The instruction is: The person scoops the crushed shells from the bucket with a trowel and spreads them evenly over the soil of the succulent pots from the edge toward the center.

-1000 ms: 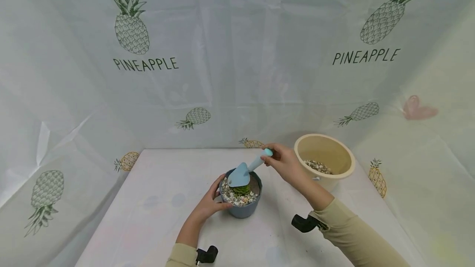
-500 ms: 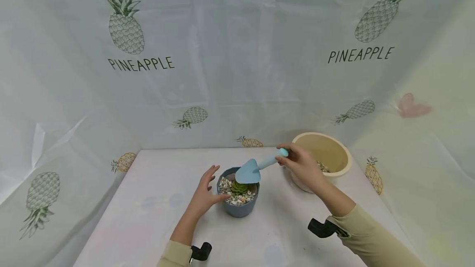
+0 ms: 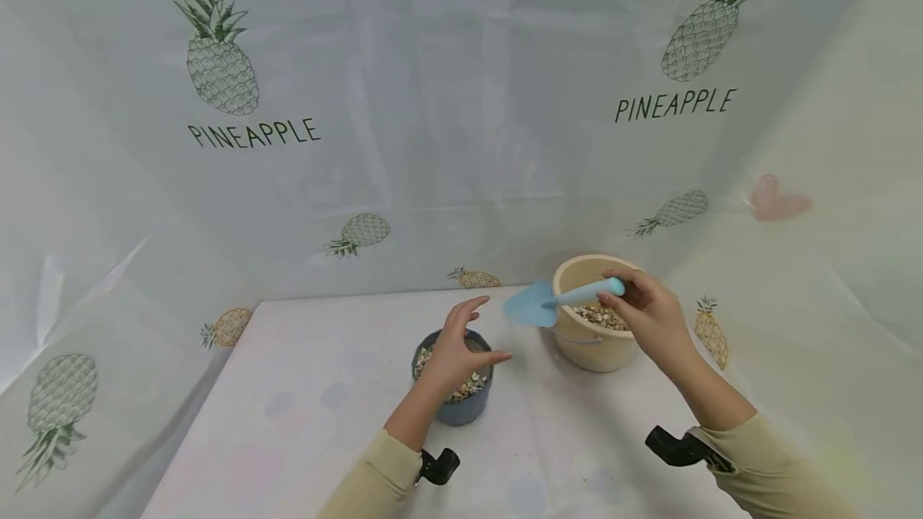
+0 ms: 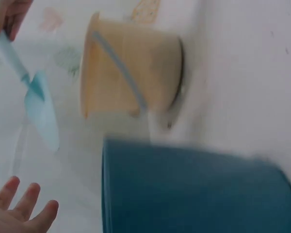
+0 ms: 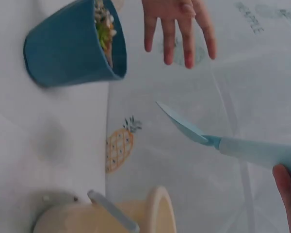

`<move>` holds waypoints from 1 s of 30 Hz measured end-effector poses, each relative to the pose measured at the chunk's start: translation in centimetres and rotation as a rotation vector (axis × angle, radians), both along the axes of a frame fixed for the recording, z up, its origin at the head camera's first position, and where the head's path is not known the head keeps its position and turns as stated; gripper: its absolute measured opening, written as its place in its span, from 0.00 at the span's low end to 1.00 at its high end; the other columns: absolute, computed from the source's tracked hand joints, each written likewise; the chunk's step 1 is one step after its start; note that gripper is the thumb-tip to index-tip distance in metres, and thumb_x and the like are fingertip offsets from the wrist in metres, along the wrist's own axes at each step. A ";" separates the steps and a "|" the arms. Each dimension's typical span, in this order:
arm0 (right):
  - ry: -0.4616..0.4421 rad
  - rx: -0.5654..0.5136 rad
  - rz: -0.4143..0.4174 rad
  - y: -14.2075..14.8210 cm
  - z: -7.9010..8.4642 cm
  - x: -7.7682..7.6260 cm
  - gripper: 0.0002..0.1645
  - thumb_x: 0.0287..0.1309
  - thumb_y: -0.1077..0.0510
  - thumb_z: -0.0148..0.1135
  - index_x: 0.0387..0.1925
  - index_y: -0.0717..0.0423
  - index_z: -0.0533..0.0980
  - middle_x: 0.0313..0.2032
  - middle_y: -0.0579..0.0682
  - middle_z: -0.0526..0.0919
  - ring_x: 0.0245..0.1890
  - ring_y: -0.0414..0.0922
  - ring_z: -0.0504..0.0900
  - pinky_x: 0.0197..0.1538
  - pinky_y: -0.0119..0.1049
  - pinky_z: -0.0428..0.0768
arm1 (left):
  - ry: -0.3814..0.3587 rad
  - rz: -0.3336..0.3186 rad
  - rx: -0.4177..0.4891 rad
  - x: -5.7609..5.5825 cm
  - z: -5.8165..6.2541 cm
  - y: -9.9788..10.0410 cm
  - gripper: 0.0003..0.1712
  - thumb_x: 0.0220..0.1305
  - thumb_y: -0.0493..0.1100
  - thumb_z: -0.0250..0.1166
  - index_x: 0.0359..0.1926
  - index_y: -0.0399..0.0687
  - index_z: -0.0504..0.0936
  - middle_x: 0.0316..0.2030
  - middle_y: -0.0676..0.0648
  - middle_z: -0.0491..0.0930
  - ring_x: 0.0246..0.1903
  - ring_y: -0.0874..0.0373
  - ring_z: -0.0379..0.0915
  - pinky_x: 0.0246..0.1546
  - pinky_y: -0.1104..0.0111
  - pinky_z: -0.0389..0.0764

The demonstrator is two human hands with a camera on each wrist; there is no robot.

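Observation:
My right hand (image 3: pixel 652 319) pinches the handle end of a light blue hand trowel (image 3: pixel 535 304), whose blade points left in front of the cream bucket (image 3: pixel 594 352). With fingers spread and holding nothing, my left hand (image 3: pixel 456 355) is over the blue-grey plant pot (image 3: pixel 463 408). Pebbles (image 3: pixel 470 385) show in the pot below the hand in the head view, which hides the plant there. The right wrist view shows the green succulent (image 5: pixel 103 35) among pebbles inside the tilted-looking pot, with the left hand (image 5: pixel 179 19) above its rim.
Pebbles (image 3: pixel 604 315) lie in the bucket, which has a grey handle (image 3: pixel 580 339) hanging on its side. A pale cloth (image 3: pixel 317 391) covers the table, and a pineapple-print curtain (image 3: pixel 433 142) hangs behind its back edge.
The trowel has moved right in my right hand, from over the pot to in front of the bucket. My left hand has let go of the pot and moved right, over it.

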State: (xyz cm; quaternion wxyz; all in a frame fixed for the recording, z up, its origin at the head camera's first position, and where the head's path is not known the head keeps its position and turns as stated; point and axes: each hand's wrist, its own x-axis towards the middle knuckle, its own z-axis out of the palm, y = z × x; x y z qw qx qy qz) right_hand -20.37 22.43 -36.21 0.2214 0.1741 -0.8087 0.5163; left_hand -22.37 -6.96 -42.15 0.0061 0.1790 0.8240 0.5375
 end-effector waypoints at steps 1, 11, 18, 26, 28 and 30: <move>0.010 0.014 -0.027 0.5 0.1 0.1 0.17 0.60 0.70 0.62 0.52 0.70 0.75 0.41 0.59 0.80 0.38 0.34 0.82 0.41 0.26 0.81 | -0.006 -0.012 -0.002 -0.2 0.0 0.8 0.51 0.50 0.52 0.78 0.72 0.62 0.62 0.70 0.51 0.57 0.67 0.48 0.58 0.57 0.46 0.70; 0.100 0.041 -0.231 4.9 0.0 1.4 0.19 0.57 0.73 0.64 0.51 0.70 0.75 0.43 0.44 0.81 0.38 0.28 0.81 0.42 0.20 0.78 | 0.032 -0.076 -0.094 -2.4 -0.5 7.1 0.50 0.49 0.56 0.78 0.71 0.60 0.63 0.68 0.50 0.61 0.64 0.49 0.63 0.57 0.51 0.72; 0.109 0.073 -0.303 6.9 -0.6 1.7 0.16 0.56 0.75 0.64 0.47 0.70 0.77 0.46 0.51 0.81 0.43 0.26 0.78 0.44 0.17 0.75 | 0.050 -0.097 -0.170 -4.4 -1.3 10.9 0.51 0.47 0.55 0.79 0.71 0.56 0.65 0.67 0.49 0.63 0.66 0.52 0.60 0.62 0.56 0.68; 0.054 0.058 -0.329 8.3 -2.1 1.0 0.15 0.57 0.75 0.63 0.47 0.70 0.77 0.49 0.54 0.82 0.44 0.24 0.77 0.42 0.17 0.76 | 0.053 -0.084 -0.259 -6.6 -2.7 13.4 0.49 0.46 0.60 0.78 0.69 0.58 0.69 0.69 0.49 0.62 0.67 0.50 0.58 0.64 0.56 0.66; 0.052 0.072 -0.333 8.4 -2.4 0.7 0.15 0.57 0.75 0.63 0.47 0.70 0.77 0.49 0.60 0.81 0.44 0.24 0.76 0.45 0.17 0.75 | 0.057 -0.072 -0.283 -7.1 -3.1 13.6 0.47 0.47 0.60 0.77 0.68 0.58 0.70 0.70 0.48 0.61 0.68 0.48 0.57 0.64 0.55 0.65; 0.045 0.091 -0.345 8.6 -2.8 0.4 0.14 0.57 0.75 0.63 0.46 0.70 0.78 0.49 0.63 0.80 0.43 0.23 0.76 0.44 0.17 0.75 | 0.063 -0.058 -0.304 -7.5 -3.4 13.8 0.46 0.47 0.61 0.77 0.67 0.59 0.71 0.71 0.47 0.59 0.68 0.47 0.56 0.64 0.53 0.65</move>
